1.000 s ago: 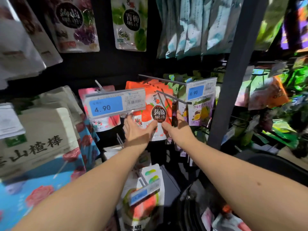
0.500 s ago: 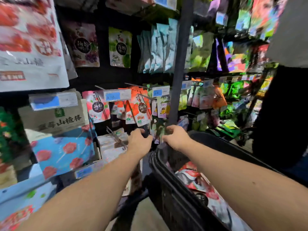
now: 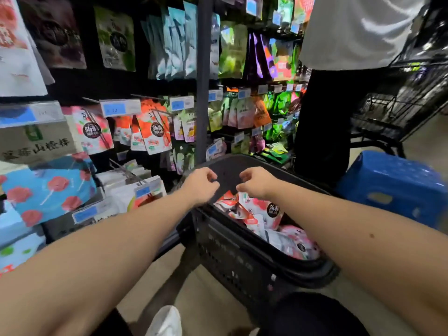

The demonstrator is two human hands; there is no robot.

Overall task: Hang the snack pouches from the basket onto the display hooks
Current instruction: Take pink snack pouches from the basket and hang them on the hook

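Snack pouches (image 3: 263,215) lie jumbled in basket (image 3: 230,258) — long axes pointing different ways.

Left hand (image 3: 200,185), right hand (image 3: 257,181): fingertips curled under, hidden behind knuckles; we cannot tell whether either pinches anything. Basket (image 3: 242,258): part of far wall hidden behind both hands. Pouches (image 3: 261,209) in basket: lower layers buried, small print unreadable. Price tags (image 3: 120,108): figures blurred, we cannot read them. Bystander (image 3: 358,32): cut off at top edge. Blue crate (image 3: 397,190): motion-blurred. White shoe (image 3: 167,321): cut by bottom edge.
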